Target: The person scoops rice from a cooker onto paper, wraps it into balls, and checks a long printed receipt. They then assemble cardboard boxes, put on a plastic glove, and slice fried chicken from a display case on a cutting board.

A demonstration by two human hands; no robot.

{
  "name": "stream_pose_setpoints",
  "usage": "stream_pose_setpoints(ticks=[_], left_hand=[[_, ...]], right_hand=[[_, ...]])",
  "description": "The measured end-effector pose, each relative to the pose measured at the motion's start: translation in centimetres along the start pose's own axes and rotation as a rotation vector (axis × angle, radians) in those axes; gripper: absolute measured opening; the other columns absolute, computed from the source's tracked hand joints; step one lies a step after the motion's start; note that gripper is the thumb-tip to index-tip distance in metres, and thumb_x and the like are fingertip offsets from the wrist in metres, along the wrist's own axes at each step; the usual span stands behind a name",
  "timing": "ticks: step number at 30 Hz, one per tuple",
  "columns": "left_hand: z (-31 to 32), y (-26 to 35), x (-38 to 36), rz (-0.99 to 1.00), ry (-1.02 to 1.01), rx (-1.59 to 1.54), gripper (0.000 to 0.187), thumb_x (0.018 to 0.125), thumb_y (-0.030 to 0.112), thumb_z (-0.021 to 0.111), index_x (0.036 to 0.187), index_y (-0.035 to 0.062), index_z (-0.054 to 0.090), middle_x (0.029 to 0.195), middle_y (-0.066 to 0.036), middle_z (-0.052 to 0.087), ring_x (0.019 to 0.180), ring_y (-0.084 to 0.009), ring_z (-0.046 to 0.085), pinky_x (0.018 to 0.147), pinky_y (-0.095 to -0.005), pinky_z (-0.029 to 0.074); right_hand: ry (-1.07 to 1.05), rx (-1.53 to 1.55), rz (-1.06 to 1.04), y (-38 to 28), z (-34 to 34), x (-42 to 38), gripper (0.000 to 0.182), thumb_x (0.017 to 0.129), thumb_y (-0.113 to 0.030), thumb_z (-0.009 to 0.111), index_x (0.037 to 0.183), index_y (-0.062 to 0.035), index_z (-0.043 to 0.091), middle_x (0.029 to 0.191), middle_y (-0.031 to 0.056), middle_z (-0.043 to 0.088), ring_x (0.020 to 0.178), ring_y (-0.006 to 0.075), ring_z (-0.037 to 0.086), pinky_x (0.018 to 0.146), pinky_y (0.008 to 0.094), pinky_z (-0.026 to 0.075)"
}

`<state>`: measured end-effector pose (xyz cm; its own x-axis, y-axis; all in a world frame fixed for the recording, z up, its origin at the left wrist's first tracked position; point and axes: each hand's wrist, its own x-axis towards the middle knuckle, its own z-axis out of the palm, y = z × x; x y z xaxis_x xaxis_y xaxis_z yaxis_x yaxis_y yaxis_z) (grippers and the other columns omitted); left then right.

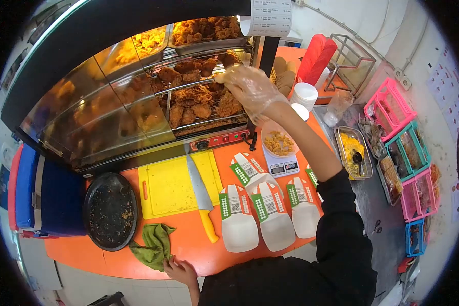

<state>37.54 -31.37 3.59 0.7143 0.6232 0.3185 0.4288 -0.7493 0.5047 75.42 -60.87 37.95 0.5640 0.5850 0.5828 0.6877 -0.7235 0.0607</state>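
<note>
My right hand (pixel 252 92), in a clear plastic glove, reaches to the opening of a heated display cabinet (pixel 163 144). Its fingers are drawn together at the upper rack, and whatever they may hold does not show clearly. Fried chicken pieces (pixel 188 97) lie on the wire racks beside and below that hand. Under my right forearm, a bowl of crispy crumbs (pixel 278 143) stands on a kitchen scale (pixel 283 166). My left hand (pixel 181 270) is bare and rests at the orange table's front edge, fingers apart, beside a crumpled green cloth (pixel 154 244).
A knife (pixel 199 186) lies across a yellow cutting board (pixel 173 188), near a round black tray (pixel 110 211). Several white paper food boxes (pixel 239 232) stand at centre right. Further right are a metal tray of yellow food (pixel 353 153) and stacked coloured baskets (pixel 410 150).
</note>
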Motion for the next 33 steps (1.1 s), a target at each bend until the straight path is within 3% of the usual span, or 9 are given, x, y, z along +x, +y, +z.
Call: stream_pose_setpoints(ticks=[5,7,10,11,14,15,20,23,33], left_hand=[[-0.1,0.2,-0.1,-0.009,0.021,-0.036,0.031,0.074,0.015,0.048,0.102,0.001,0.053,0.119,-0.023,0.043,0.11,-0.04,0.04,0.092,-0.0504,0.03],[-0.2,0.3,0.0,-0.014,0.025,-0.047,0.032,0.074,0.016,0.048,0.102,0.0001,0.052,0.119,-0.024,0.043,0.109,-0.0403,0.04,0.092,-0.0507,0.03],[0.4,-0.6,-0.4,0.005,0.039,-0.026,0.032,0.074,0.015,0.048,0.102,-0.0001,0.052,0.119,-0.024,0.043,0.109,-0.0404,0.04,0.092,-0.0509,0.03],[0.4,-0.6,-0.4,-0.001,0.046,-0.021,0.031,0.075,0.015,0.048,0.102,0.0003,0.053,0.119,-0.023,0.043,0.109,-0.0404,0.04,0.092,-0.0509,0.03],[-0.1,0.9,-0.1,0.077,0.165,0.071,0.028,0.075,0.013,0.045,0.098,0.0009,0.055,0.112,-0.025,0.048,0.101,-0.0408,0.048,0.084,-0.0501,0.04],[-1.1,1.6,0.1,0.012,0.1,0.108,0.027,0.073,0.013,0.052,0.099,0.0059,0.058,0.096,-0.021,0.052,0.088,-0.0388,0.049,0.076,-0.049,0.039],[-1.0,1.5,0.1,0.059,0.143,0.105,0.027,0.073,0.013,0.052,0.098,0.0066,0.059,0.094,-0.021,0.052,0.088,-0.0388,0.049,0.076,-0.0486,0.039],[-1.4,1.8,0.1,0.06,0.138,0.099,0.027,0.073,0.013,0.052,0.098,0.0068,0.059,0.094,-0.021,0.052,0.087,-0.0389,0.049,0.076,-0.0484,0.039],[-1.0,1.4,-0.2,0.057,0.156,0.106,0.03,0.073,0.016,0.053,0.101,0.0086,0.058,0.093,-0.02,0.051,0.087,-0.0387,0.048,0.075,-0.0479,0.039]], right_hand=[[0.25,-0.221,-0.064,0.0,-0.6,6.3,0.029,0.086,-0.019,0.046,0.112,-0.0065,0.05,0.103,0.0144,0.054,0.102,0.0287,0.051,0.087,0.0376,0.042],[0.072,-0.224,0.433,-1.2,-1.8,8.8,0.033,0.083,-0.017,0.05,0.113,-0.0028,0.051,0.106,0.016,0.056,0.1,0.0293,0.054,0.088,0.0395,0.042],[-0.161,-0.242,0.564,0.1,-2.4,10.8,0.036,0.08,-0.019,0.051,0.111,-0.001,0.053,0.111,0.0187,0.056,0.1,0.0311,0.056,0.091,0.041,0.041],[-0.373,-0.516,0.381,1.3,-1.8,11.7,0.039,0.082,-0.023,0.047,0.113,-0.0019,0.054,0.113,0.0188,0.056,0.1,0.0333,0.057,0.093,0.0415,0.04],[-0.094,-0.087,0.672,2.3,-2.0,13.5,0.044,0.084,-0.028,0.042,0.12,-0.0034,0.051,0.121,0.0193,0.051,0.112,0.0335,0.049,0.099,0.0421,0.034],[-0.089,-0.088,0.671,2.2,-2.4,13.5,0.044,0.084,-0.028,0.042,0.12,-0.0034,0.051,0.121,0.0193,0.051,0.112,0.0335,0.049,0.099,0.0421,0.034],[-0.294,0.064,0.69,-1.1,-6.7,13.8,0.057,0.087,-0.031,0.038,0.139,-0.0109,0.026,0.146,0.0121,0.016,0.133,0.0276,0.02,0.108,0.0394,0.02],[-0.389,-0.039,0.666,-1.9,-7.5,13.5,0.06,0.087,-0.03,0.035,0.141,-0.0134,0.015,0.148,0.0077,0.01,0.134,0.0248,0.018,0.108,0.0387,0.018],[-0.292,0.049,0.688,-1.0,-6.9,15.6,0.055,0.086,-0.031,0.041,0.137,-0.0148,0.026,0.141,0.0091,0.025,0.127,0.0254,0.029,0.105,0.0395,0.022]])
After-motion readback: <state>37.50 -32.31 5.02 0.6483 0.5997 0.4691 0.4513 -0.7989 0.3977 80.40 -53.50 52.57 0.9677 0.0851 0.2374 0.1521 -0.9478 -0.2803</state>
